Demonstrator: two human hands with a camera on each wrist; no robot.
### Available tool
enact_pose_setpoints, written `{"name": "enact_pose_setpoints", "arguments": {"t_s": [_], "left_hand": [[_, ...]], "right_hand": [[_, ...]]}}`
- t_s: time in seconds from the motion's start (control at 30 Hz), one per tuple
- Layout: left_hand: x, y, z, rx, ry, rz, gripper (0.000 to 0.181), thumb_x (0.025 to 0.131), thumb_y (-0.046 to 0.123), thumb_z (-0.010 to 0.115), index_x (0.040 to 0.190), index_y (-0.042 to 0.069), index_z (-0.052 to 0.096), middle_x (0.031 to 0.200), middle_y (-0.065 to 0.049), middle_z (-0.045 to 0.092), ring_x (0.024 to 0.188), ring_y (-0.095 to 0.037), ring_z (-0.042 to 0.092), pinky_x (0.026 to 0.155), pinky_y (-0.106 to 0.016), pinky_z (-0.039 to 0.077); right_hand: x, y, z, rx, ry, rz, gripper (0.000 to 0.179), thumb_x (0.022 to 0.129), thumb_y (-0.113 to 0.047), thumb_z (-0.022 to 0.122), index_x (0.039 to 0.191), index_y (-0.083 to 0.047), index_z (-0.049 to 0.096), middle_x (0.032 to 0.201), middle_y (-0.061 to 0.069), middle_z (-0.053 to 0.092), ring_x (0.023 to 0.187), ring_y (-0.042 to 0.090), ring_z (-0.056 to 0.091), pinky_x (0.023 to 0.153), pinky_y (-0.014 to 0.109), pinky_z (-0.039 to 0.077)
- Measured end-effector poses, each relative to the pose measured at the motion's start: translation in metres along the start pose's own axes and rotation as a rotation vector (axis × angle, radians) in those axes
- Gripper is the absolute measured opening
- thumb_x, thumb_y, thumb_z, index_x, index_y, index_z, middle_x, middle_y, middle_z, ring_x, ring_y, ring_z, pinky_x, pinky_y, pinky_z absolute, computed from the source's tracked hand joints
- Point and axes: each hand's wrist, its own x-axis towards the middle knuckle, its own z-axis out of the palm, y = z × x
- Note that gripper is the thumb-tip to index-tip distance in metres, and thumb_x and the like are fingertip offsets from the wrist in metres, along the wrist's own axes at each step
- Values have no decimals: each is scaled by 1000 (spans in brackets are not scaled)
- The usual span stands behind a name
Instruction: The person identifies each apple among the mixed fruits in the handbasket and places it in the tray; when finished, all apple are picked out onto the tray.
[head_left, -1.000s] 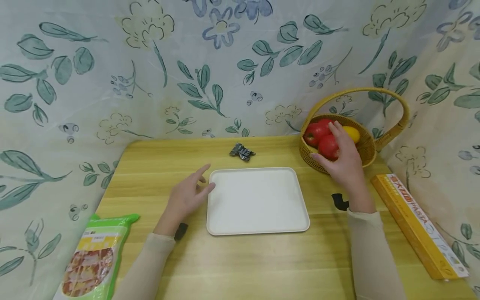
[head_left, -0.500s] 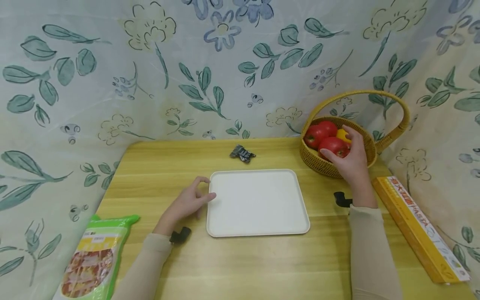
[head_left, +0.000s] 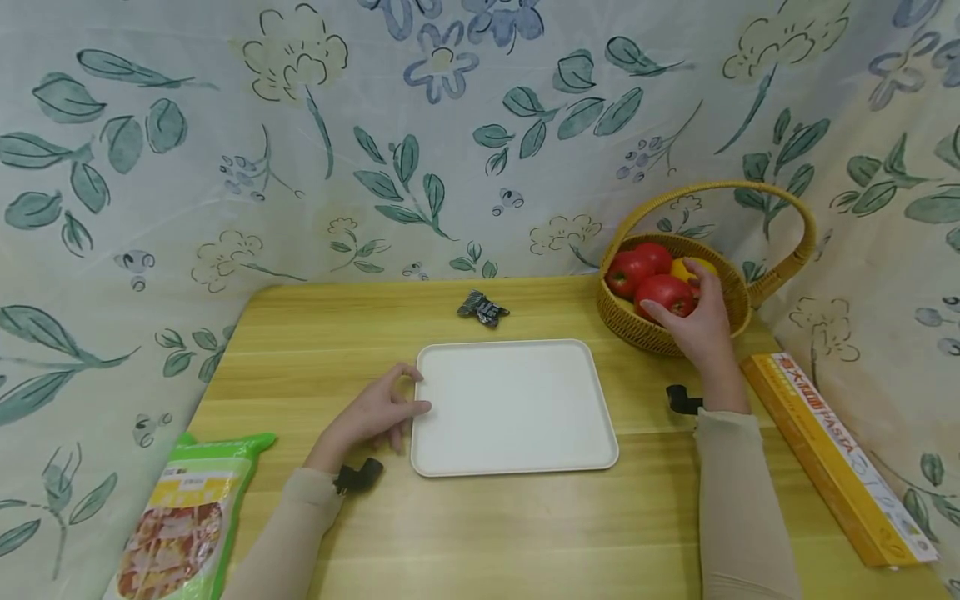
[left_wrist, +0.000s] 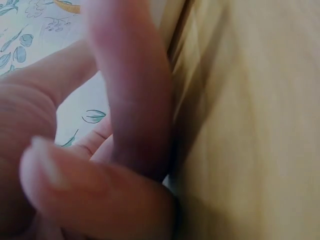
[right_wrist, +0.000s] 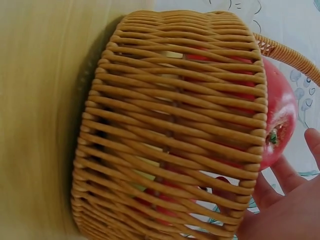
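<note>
A white rectangular tray (head_left: 514, 408) lies mid-table in the head view. At its left rim is my left hand (head_left: 377, 410), index finger bent at the edge and thumb tip over the rim, gripping there. The left wrist view shows the curled fingers (left_wrist: 135, 95) low beside the wood. Toward the back right, my right hand (head_left: 703, 327) reaches into a wicker basket (head_left: 637, 332) and grips the front red apple (head_left: 664, 293), thumb on its near side and forefinger across its far side. From the right wrist view, the basket wall (right_wrist: 170, 125) hides much of this apple (right_wrist: 281, 112).
Other red apples (head_left: 630, 272) and a yellow fruit (head_left: 703, 268) share the basket, under its tall handle (head_left: 720, 185). A black wrapped packet (head_left: 483, 308) lies behind the tray. A pasta box (head_left: 840, 458) lies at right, a green food bag (head_left: 183, 521) at left.
My left hand has come down to the tray's left rim and its fingers have bent. My right hand has shifted right and lower, settling round the front apple. The tray has stayed put.
</note>
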Motion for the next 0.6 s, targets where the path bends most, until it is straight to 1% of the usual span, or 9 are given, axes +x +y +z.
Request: {"name": "enact_pose_setpoints", "arguments": {"t_s": [0.23, 0.6], "left_hand": [[-1, 2, 1, -17, -31, -18, 59, 94, 37, 82, 139, 29, 45, 70, -10, 70, 46, -26, 68, 37, -27, 42], [-1, 2, 0, -18, -40, -18, 61, 93, 35, 83, 139, 29, 45, 71, -10, 70, 46, -25, 68, 38, -27, 43]], "right_hand": [[3, 7, 2, 0, -24, 20, 102, 91, -48, 82, 168, -23, 20, 170, 17, 28, 149, 42, 33, 118, 72, 37], [8, 12, 5, -54, -34, 19, 104, 90, -50, 82, 169, -21, 20, 173, 18, 25, 152, 48, 33, 121, 75, 33]]}}
